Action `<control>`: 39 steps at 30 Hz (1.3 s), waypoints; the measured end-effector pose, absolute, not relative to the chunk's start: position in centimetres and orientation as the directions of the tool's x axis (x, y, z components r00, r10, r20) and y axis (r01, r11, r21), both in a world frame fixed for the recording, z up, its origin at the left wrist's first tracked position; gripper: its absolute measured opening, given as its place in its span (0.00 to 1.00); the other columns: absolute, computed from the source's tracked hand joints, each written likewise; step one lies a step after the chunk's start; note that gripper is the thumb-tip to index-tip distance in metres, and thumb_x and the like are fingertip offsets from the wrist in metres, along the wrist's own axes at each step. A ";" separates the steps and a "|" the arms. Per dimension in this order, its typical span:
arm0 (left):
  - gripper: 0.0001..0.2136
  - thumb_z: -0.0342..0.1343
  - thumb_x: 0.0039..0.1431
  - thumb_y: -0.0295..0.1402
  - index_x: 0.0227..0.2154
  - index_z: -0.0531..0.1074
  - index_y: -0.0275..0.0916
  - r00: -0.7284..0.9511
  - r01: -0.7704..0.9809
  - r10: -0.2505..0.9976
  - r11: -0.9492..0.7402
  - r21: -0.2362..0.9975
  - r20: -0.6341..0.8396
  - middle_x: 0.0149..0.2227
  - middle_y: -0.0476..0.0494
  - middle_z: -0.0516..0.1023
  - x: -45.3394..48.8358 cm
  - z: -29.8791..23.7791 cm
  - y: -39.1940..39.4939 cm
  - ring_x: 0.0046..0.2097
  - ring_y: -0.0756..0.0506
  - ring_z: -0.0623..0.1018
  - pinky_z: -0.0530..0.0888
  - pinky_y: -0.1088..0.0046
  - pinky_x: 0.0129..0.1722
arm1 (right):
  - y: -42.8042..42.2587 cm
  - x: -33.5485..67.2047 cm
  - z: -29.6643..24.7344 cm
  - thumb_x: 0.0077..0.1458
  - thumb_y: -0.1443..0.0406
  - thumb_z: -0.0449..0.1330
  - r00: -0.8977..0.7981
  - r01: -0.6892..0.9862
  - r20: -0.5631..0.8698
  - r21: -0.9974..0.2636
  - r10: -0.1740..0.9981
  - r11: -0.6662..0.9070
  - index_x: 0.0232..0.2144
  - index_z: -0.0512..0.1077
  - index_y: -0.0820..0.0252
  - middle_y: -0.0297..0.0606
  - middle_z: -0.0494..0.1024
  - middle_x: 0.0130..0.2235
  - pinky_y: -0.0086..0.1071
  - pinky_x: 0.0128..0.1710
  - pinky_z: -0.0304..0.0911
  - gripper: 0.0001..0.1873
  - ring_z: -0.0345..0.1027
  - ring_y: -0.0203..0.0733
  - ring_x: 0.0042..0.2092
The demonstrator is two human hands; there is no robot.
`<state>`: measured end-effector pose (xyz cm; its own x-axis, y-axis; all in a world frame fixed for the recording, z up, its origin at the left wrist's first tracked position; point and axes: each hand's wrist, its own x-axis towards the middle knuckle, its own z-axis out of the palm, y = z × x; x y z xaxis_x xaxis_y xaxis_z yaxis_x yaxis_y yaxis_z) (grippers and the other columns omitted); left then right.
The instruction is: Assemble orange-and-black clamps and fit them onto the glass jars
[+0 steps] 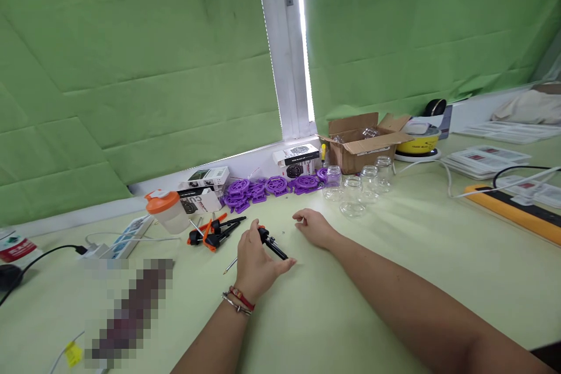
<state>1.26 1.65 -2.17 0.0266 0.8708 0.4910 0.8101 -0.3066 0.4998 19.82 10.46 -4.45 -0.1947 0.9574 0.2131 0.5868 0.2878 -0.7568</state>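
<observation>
My left hand (256, 266) is closed around a black screwdriver (274, 245) with an orange collar, held just above the pale green table (372, 280). Bracelets circle that wrist. My right hand (313, 227) rests on the table to the right of it, fingers curled toward a tiny speck, perhaps a screw (284, 232); whether it pinches anything I cannot make out. A thin metal bit (230, 266) lies by my left hand. More black and orange screwdrivers (213, 234) lie to the left.
Purple plastic wheels (272, 187) sit at the back, with several glass jars (355, 193) and an open cardboard box (363, 140) to their right. An orange-lidded shaker (169, 210), small boxes (205, 178), a power strip (127, 236) and an orange-edged bar (512, 207) lie around.
</observation>
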 end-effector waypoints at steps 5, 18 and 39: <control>0.49 0.65 0.29 0.49 0.56 0.52 0.37 0.037 0.813 0.873 -0.309 0.493 0.487 0.45 0.37 0.68 1.3 -2.1 1.7 0.49 0.34 0.69 0.65 0.54 0.47 | 9.9 18.3 -4.6 0.52 0.64 0.56 -0.382 0.688 0.260 -0.561 0.887 0.460 0.45 0.73 0.56 0.42 0.73 0.42 0.34 0.42 0.57 0.17 0.65 0.45 0.43; 0.46 0.66 0.28 0.48 0.53 0.56 0.37 0.034 0.833 0.887 -0.280 0.477 0.460 0.44 0.37 0.70 1.1 -1.7 1.7 0.49 0.33 0.69 0.66 0.55 0.47 | 10.1 17.7 -5.1 0.52 0.65 0.57 -0.440 0.702 0.262 -0.496 0.859 0.511 0.42 0.76 0.53 0.39 0.76 0.40 0.32 0.38 0.55 0.14 0.66 0.45 0.41; 0.49 0.64 0.27 0.53 0.53 0.54 0.35 0.069 0.853 0.945 -0.222 0.472 0.320 0.48 0.35 0.68 0.8 -1.5 1.9 0.51 0.35 0.67 0.64 0.59 0.49 | 10.2 18.0 -4.4 0.46 0.70 0.59 -0.421 0.707 0.178 -0.550 0.889 0.445 0.25 0.74 0.61 0.38 0.75 0.32 0.29 0.32 0.55 0.03 0.66 0.38 0.33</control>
<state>0.82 1.88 -1.45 0.0687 0.9450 0.3199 0.8531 -0.2219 0.4722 17.96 10.21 -4.45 -0.4211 0.8894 0.1779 0.7066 0.4447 -0.5504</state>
